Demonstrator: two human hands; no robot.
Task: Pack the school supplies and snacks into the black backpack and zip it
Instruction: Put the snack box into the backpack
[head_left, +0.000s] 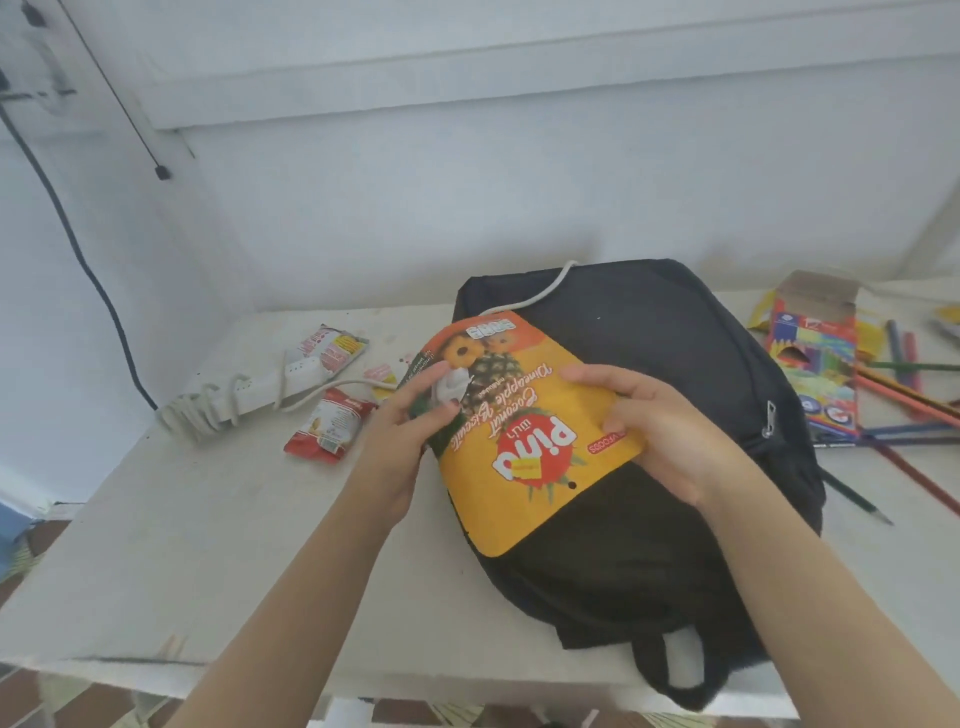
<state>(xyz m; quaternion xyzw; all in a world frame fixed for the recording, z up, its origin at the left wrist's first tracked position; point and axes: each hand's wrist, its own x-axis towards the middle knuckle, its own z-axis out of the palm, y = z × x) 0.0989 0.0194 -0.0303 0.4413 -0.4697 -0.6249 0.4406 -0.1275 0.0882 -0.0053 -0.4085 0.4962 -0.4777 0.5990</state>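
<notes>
Orange biscuit pack (524, 431) was in both your hands, printed side up and upside down to you, over the black backpack (649, 322). I cannot tell whether it touched the bag. Your left hand (410, 441) gripped its left edge, fingers curled round it. Your right hand (660, 431) held the right edge, thumb on top. The backpack lay flat on the white table (182, 545), a metal zip pull (769, 418) on its right side. Left of the bag, two red snack packets (332, 423) lay near a white power strip (249, 389). On the right, an open pencil box (813, 364) lay among loose pencils (909, 405).
</notes>
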